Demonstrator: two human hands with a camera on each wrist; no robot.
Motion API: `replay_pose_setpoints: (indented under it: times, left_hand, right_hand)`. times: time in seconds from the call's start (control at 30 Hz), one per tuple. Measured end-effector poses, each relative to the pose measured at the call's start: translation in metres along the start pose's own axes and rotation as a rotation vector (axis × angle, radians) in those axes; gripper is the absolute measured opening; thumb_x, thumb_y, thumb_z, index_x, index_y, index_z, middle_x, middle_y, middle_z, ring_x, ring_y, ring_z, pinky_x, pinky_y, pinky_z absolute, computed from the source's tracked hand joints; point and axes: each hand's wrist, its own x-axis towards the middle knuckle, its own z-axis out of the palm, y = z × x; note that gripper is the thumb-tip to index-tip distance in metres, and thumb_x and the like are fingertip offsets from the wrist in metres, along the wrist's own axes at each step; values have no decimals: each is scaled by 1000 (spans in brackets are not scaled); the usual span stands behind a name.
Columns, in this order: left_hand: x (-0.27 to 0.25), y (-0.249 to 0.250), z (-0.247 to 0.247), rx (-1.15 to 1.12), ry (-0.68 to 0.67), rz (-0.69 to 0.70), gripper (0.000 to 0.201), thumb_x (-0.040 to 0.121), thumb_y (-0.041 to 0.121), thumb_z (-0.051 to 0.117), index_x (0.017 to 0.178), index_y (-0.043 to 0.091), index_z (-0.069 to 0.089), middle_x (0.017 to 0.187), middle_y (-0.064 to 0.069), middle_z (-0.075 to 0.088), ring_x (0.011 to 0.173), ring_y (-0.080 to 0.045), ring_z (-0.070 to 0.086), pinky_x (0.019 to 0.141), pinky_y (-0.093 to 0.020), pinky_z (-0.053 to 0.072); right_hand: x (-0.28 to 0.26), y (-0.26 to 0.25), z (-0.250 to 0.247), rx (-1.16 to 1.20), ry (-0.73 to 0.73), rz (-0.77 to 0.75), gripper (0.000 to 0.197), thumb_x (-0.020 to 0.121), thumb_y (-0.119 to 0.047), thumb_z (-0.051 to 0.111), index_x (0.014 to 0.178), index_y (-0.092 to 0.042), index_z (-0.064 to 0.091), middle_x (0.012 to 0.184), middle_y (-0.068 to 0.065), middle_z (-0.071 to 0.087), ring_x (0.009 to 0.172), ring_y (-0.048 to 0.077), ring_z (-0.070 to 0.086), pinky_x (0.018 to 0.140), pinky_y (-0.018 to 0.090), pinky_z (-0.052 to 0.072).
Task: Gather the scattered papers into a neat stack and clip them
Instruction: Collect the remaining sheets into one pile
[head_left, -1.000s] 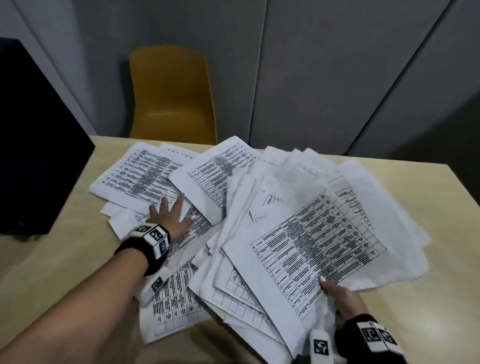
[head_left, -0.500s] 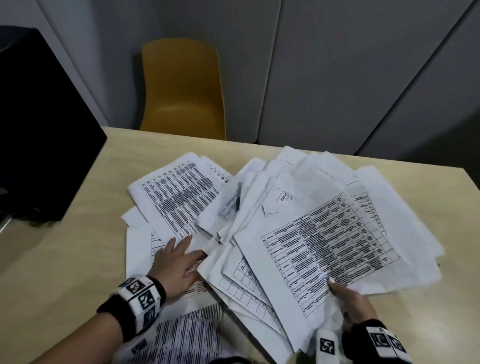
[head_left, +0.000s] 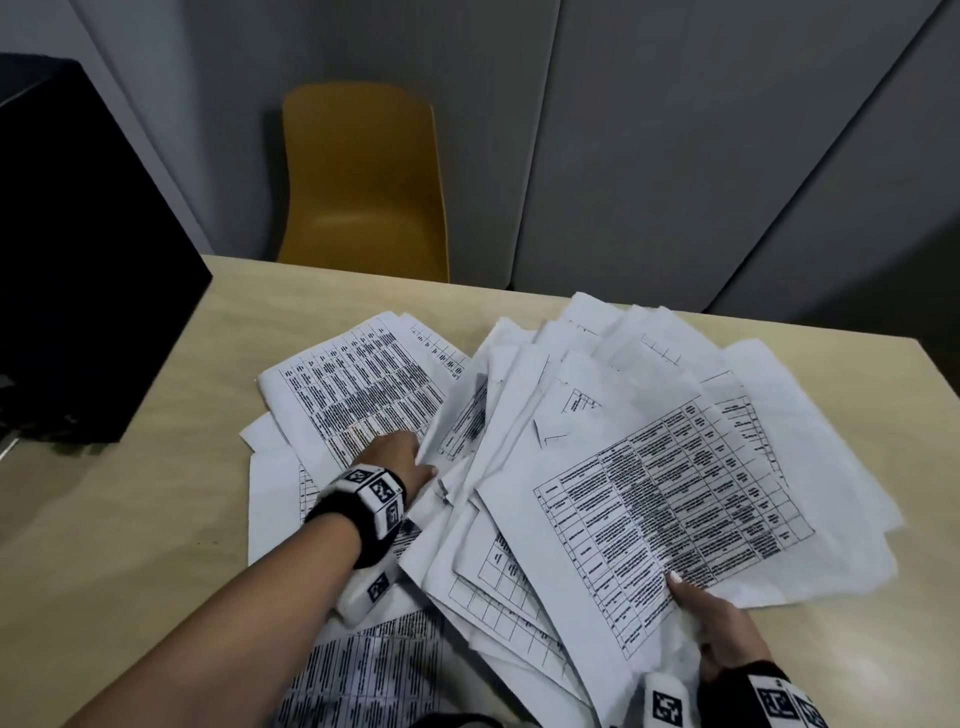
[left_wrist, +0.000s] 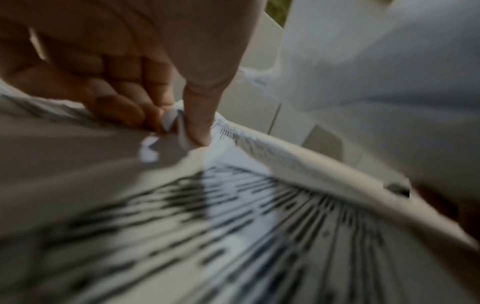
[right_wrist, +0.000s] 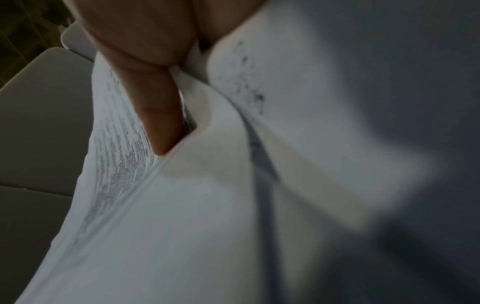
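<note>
1. While the papers (head_left: 613, 467) lie fanned across the middle and right of the table (head_left: 156, 519), the right hand (head_left: 722, 631) pinches the near edge of the fan, thumb on top of the printed sheet (head_left: 670, 519), fingers beneath. If that hold is only a few sheets deep, I reckon the lower ones would slide out when the fan is lifted.
2. The left hand (head_left: 400, 462) nips the corner of a curled sheet (head_left: 462, 421) between thumb and fingers at the fan's left edge. A hard tug could crease or tear it.
3. Loose sheets (head_left: 358, 389) to the left, and one at the near edge (head_left: 363, 675) under the forearm, sit apart from the fan. The arm could sweep that near one off the table.
4. No clip is visible to me; it may lie under the pile.
</note>
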Motion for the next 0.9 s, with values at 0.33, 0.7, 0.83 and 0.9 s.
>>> replay_pose_setpoints:
  times: [0.33, 0.7, 0.83, 0.9]
  left_hand:
    - [-28, -70, -19, -122, 131, -315, 64, 62, 44, 78, 114, 23, 48, 119, -12, 47, 116, -33, 43, 96, -43, 39]
    - [5, -60, -28, -451, 193, -512, 109, 60, -4, 76, 143, 34, 15, 139, -20, 18, 119, -43, 43, 99, -47, 42]
    - [0, -75, -25, -417, 242, -500, 89, 68, 4, 71, 140, 21, 21, 137, -23, 32, 118, -42, 44, 96, -44, 41]
    - [-3, -77, -25, -422, 259, -525, 89, 65, 24, 78, 135, 18, 24, 134, -23, 34, 121, -42, 40, 100, -49, 39]
  right_hand:
    - [6, 0, 0, -80, -43, 24, 65, 54, -24, 75, 103, 13, 55, 82, 30, 65, 69, 42, 65, 74, 46, 51]
    - [4, -3, 1, -65, -15, -5, 32, 68, -20, 72, 74, 4, 53, 41, 17, 60, 31, 29, 57, 42, 27, 46]
    - [7, -2, -2, -98, 8, -15, 28, 78, -18, 69, 71, 5, 53, 42, 18, 59, 31, 28, 56, 49, 28, 44]
    - [5, -4, -1, -87, 3, -12, 28, 80, -17, 66, 67, 4, 52, 40, 17, 58, 28, 27, 54, 42, 25, 44]
